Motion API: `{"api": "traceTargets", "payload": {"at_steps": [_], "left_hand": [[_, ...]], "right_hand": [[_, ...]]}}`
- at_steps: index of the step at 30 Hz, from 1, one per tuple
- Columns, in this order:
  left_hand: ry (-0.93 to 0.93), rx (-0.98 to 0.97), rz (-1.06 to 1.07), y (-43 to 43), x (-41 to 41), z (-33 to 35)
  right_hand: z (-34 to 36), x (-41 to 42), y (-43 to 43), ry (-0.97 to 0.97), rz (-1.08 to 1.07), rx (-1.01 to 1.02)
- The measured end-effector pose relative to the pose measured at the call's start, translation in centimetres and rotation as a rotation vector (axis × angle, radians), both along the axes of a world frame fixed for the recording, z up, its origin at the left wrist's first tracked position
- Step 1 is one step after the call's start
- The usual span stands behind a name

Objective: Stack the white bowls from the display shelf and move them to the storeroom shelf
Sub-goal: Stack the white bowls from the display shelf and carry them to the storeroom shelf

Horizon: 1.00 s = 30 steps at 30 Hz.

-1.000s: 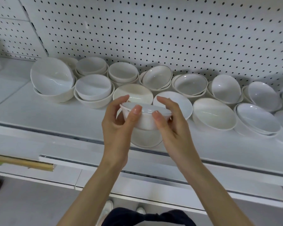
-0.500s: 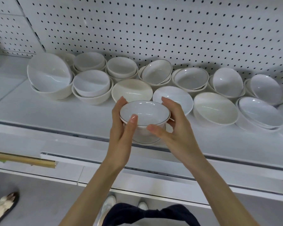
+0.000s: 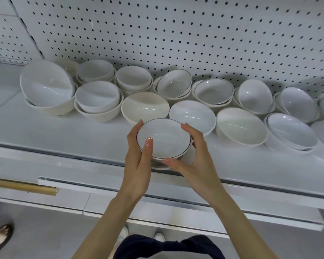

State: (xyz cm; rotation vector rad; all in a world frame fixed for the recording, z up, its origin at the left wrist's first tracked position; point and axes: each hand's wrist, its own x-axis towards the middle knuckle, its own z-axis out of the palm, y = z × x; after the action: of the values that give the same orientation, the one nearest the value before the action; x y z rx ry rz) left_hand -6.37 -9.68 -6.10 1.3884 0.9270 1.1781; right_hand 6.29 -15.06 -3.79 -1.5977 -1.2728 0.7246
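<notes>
Since half a second ago, the dark-rimmed bowl (image 3: 166, 141) has sunk lower and now nests in a second bowl (image 3: 188, 156) beneath it, tipped slightly toward the camera. A white pegboard wall (image 3: 195, 34) dotted with dark holes fills the top of the view. Below it runs a white display shelf (image 3: 64, 135), with a lower ledge in front. Two loose rows of white bowls (image 3: 241, 126) cover the back of the shelf, many nested in pairs and leaning at angles. A large bowl (image 3: 45, 85) sits at the far left, and a cream bowl (image 3: 144, 107) lies just behind the hands. Two bare forearms reach up from the bottom edge. The left hand (image 3: 138, 165) grips the nested pair from the left, its thumb (image 3: 148, 146) hooked over the rim into the bowl. The right hand (image 3: 195, 165) cups it from the right, fingers curled round the side and thumb under the front edge. The pair is at the shelf's front edge; I cannot tell whether it rests there. A wooden strip (image 3: 22, 187) lies on the lower ledge at left. A sandalled foot (image 3: 0, 234) shows at the bottom left corner.
</notes>
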Motion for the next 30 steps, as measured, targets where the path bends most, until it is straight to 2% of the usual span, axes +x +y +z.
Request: {"api": "traceTargets", "payload": {"at_steps": [4, 17, 30], "left_hand": [[-0.001, 0.03, 0.042, 0.0, -0.2, -0.5], [-0.006, 0.061, 0.068, 0.0, -0.4, -1.6], [-0.013, 0.073, 0.085, -0.1, -0.2, -1.8]], "right_hand": [[-0.2, -0.2, 0.1, -0.077, 0.013, -0.003], [-1.9, -0.1, -0.1, -0.151, 0.066, 0.029], [-2.3, 0.2, -0.1, -0.118, 0.129, 0.03]]}}
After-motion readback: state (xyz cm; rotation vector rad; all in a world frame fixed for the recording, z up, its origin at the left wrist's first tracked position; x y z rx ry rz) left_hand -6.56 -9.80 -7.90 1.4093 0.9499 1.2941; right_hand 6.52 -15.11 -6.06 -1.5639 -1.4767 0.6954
